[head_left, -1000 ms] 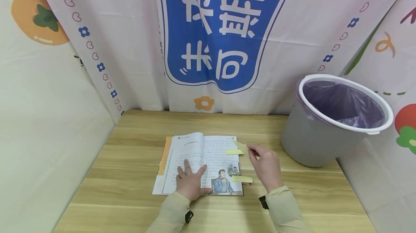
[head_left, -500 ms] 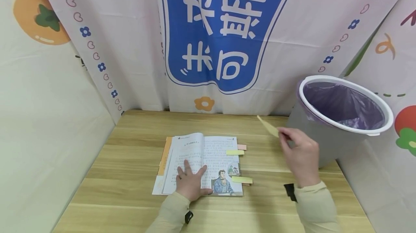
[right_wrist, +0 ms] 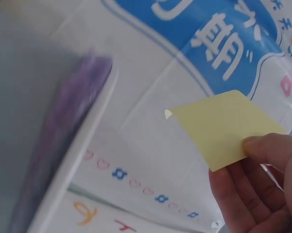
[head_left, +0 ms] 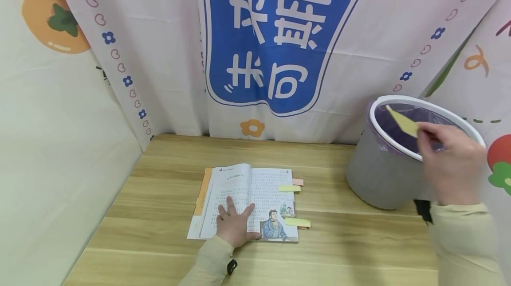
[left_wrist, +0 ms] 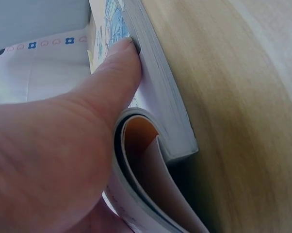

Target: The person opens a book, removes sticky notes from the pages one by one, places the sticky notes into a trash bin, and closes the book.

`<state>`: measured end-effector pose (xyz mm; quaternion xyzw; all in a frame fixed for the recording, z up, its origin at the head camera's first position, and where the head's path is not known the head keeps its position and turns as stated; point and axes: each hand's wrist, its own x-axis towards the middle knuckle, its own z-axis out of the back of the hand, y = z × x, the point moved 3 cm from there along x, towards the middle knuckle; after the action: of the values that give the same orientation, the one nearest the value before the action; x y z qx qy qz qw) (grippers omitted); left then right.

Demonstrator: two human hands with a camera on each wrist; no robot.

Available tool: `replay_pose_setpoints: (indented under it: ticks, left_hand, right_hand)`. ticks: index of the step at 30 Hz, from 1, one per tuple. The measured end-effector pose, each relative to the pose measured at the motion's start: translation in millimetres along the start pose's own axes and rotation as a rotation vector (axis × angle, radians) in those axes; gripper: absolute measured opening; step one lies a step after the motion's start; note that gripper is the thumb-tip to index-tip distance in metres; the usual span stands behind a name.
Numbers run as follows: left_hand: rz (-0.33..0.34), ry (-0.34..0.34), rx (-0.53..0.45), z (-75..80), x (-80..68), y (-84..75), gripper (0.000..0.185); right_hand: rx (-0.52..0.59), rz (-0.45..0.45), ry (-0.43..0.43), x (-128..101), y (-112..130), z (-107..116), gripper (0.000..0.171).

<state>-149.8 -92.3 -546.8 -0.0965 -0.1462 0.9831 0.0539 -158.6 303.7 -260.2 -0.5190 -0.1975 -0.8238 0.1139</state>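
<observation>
Head view: the left hand (head_left: 233, 226) lies flat with fingers spread on the open book (head_left: 247, 201), pressing its pages down on the wooden table (head_left: 159, 215). The right hand (head_left: 451, 162) is up over the bin (head_left: 379, 175), which sits right of the book, and pinches a yellow sticky note (head_left: 402, 122) above the white rim. 3 more tabs stick out of the book's right edge.

Left wrist view gives what the head cam can't: the thumb (left_wrist: 114, 73) pushes against the page block while other pages curl up underneath.

Right wrist view shows the note (right_wrist: 223, 128) close up, pinched at 1 corner between thumb and fingers (right_wrist: 269, 145), bin rim (right_wrist: 78, 160) blurred just beside it.
</observation>
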Motion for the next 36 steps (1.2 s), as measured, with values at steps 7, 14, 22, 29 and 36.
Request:
replay_pose_setpoints:
  ticks: [7,14,22,29,36]
  left_hand:
    - [-0.006,0.007,-0.007,2.6,-1.4,0.3,0.093]
    - [-0.002,0.009,-0.004,2.7,-2.0,0.9,0.093]
    - [0.002,0.010,-0.001,-3.6,1.0,2.1,0.093]
    - [-0.003,0.007,-0.003,-1.0,0.1,1.4,0.093]
    - [-0.005,0.008,-0.003,-0.6,-0.1,0.7,0.092]
  right_hand:
    - [-0.029,-0.026,0.089,19.5,-49.8,17.0,0.018]
    - [-0.147,-0.020,0.266,22.0,-95.4,13.5,0.017]
    - [-0.326,-0.040,0.573,19.3,-120.9,-1.2,0.014]
    - [-0.316,0.016,0.706,17.4,-127.1,-21.7,0.017]
    - [-0.268,0.055,0.840,9.4,-130.6,-33.4,0.025]
